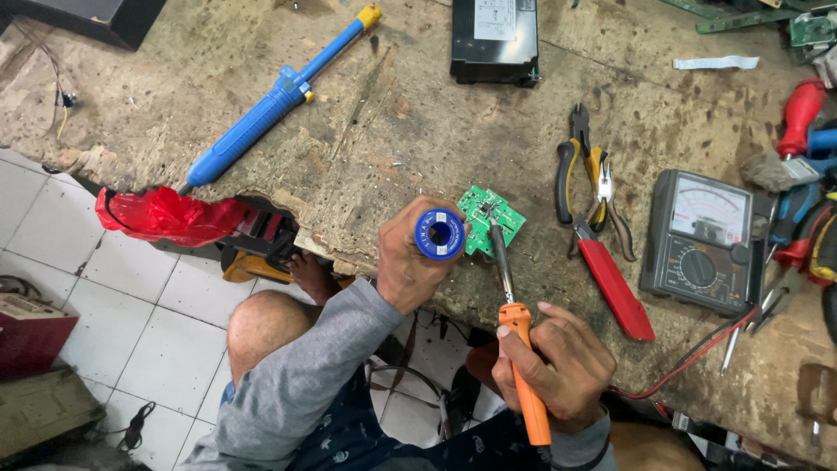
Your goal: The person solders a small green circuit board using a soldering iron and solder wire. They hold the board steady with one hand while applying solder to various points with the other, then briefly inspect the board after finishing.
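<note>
The circuit board [491,220] lay on the bench [392,113] just beyond the fingers [403,228] — pliers [586,179] and meter [703,241] to their right.

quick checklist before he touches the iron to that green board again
1. Soldering iron gripped by its orange handle in the right hand: ok.
2. Iron tip over the green circuit board: ok.
3. Blue solder spool held in the left hand beside the board: ok.
4. Board clamped or fixed to the workbench: cannot tell.
5. Tip hot and clean: cannot tell.
6. Pliers lie apart from the board: ok.
</note>
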